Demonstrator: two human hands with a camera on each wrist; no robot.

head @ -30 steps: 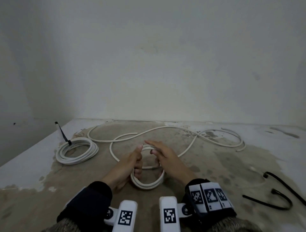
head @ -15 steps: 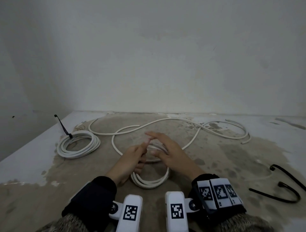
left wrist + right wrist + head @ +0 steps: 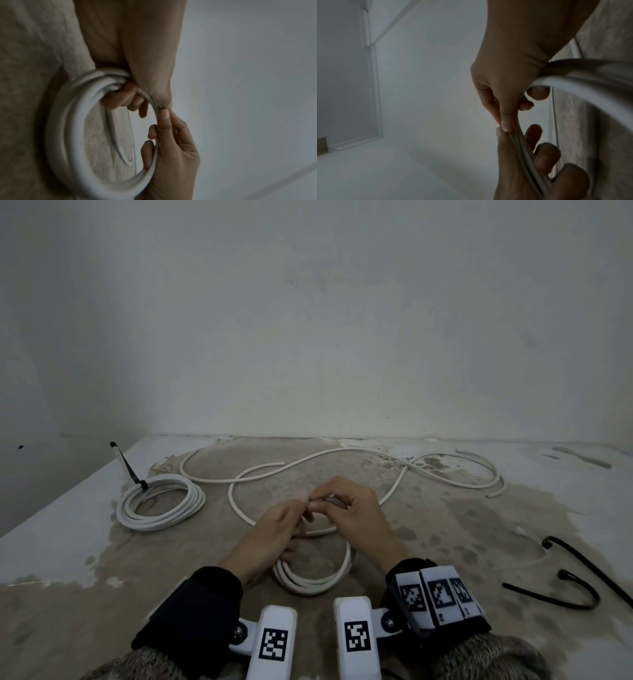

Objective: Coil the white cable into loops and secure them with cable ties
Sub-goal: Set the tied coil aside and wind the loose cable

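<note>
Above the worktop [image 3: 462, 529], both my hands hold the white cable coil [image 3: 313, 580]: left hand [image 3: 277, 529] grip closed round the loops, right hand [image 3: 356, 511] pinching the top.

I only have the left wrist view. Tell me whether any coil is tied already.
Observer: Yes. The head view shows a finished round coil of white cable lying left of the left hand, cinched by a black plastic cable tie.
Operator: Report spare ties.
Observer: Loose black cable ties lie on the table to the right, apart from the right hand.
Operator: Say what cable remains.
Observer: A long slack white cable snakes across the table beyond both hands.
</note>
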